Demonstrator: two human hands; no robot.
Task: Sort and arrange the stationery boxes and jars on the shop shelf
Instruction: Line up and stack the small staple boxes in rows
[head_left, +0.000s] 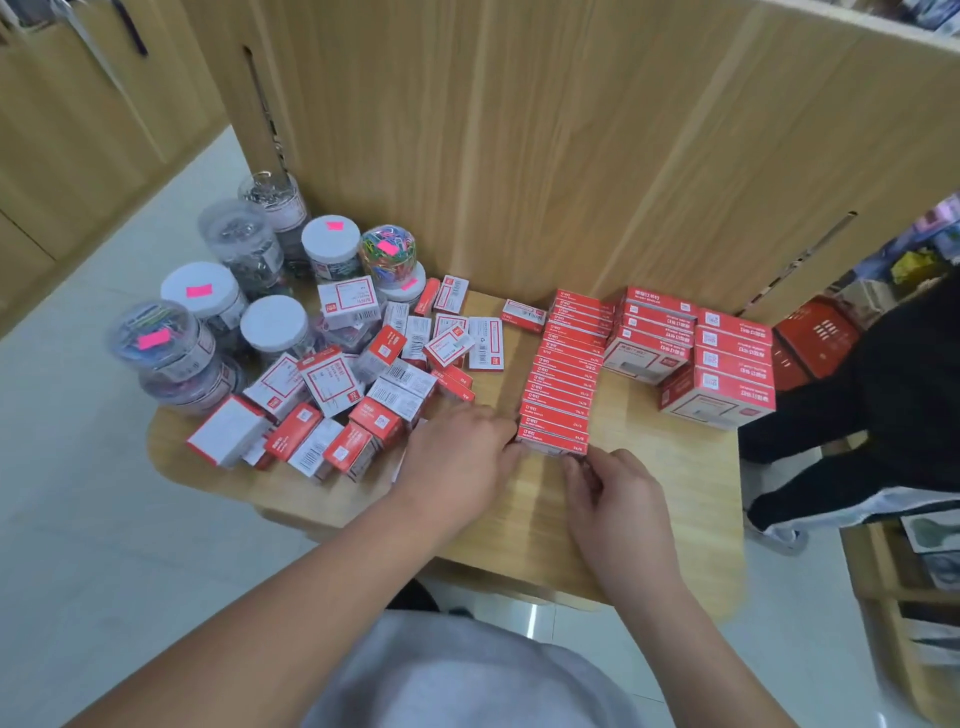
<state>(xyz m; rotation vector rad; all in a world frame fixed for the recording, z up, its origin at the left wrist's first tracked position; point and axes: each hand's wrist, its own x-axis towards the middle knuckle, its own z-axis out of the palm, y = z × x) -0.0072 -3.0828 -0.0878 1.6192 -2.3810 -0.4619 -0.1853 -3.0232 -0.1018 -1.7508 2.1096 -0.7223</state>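
Note:
A long row of small red staple boxes (566, 364) runs down the middle of the low wooden shelf (649, 519). My left hand (457, 462) touches the left end of the nearest box (553, 445) with its fingertips. My right hand (618, 493) pinches that box's front right corner. A loose heap of red and white boxes (363, 384) lies to the left. Behind it stand several clear jars (244, 291) of clips with white lids and pink stickers. Larger red boxes (717, 364) are stacked at the right.
A tall wooden panel (519, 156) backs the shelf. A person in black trousers (883, 415) stands at the right beside a red shopping basket (815, 338). White tiled floor (78, 493) lies to the left.

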